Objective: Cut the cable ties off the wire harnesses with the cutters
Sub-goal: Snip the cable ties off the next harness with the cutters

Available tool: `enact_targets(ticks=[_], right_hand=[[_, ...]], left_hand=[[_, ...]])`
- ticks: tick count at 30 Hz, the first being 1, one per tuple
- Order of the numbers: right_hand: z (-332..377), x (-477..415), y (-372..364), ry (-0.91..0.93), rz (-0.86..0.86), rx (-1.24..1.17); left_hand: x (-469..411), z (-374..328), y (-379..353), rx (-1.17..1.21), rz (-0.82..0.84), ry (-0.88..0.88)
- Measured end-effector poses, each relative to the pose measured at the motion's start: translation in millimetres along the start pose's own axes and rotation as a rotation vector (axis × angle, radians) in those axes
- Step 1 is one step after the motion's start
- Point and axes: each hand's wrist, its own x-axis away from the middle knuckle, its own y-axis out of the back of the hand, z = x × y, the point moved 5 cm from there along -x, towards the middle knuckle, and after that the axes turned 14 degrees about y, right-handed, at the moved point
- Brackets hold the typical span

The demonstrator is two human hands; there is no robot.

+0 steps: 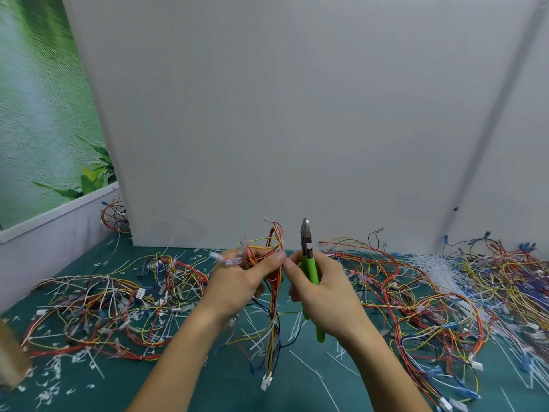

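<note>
I am working at a workshop bench: tangled wire harnesses [113, 307] are sprawling left and right across the green mat [86, 263], snipped cable ties [50, 370] are littering it, and a plain grey partition [297, 114] is closing off the far side.

Cutters [309, 257] with glossy green plastic handles and dull metal jaws, matt teal table [371, 379]

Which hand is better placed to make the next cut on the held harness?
Right. The right hand grips the cutters, tips up close beside the harness; the left hand is occupied holding that harness off the table.
</note>
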Motion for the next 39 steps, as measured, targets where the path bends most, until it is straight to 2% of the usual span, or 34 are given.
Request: enact_targets(ticks=[9, 13, 18, 22, 25, 27, 31, 33, 36, 39], right_hand=[[-10, -2, 9, -0.098, -0.14, -0.153], [-9, -3, 10, -0.113, -0.194, -0.26], [-9, -3, 12, -0.108, -0.18, -0.281], [-4, -3, 24, 0.031, -0.428, -0.252], [-1, 0, 38, 0.123, -0.53, -0.221], [-2, -1, 41, 0.084, -0.472, -0.23], [-9, -5, 30, -0.069, -0.133, -0.212], [-10, -4, 20, -0.089, -0.016, -0.194], [-8, -1, 8, -0.042, 0.056, -0.117], [-4, -1, 4, 0.02, 0.031, -0.045]], left_hand=[[-1, -2, -4, 0.3, 0.171, 0.182], [-4, -4, -3, 0.479, 0.255, 0.211], [-4, -8, -4, 0.662, 0.392, 0.108], [-6, -12, -3, 0.702, 0.383, -0.038], [-9, -13, 1, 0.71, 0.282, -0.066], [-10, -13, 4, 0.709, 0.205, -0.069], [-8, -13, 6, 0.686, 0.104, -0.064], [-7, -13, 7, 0.671, 0.072, -0.063], [-8, -12, 6, 0.661, 0.039, -0.066], [-6, -12, 1, 0.656, 0.062, -0.076]])
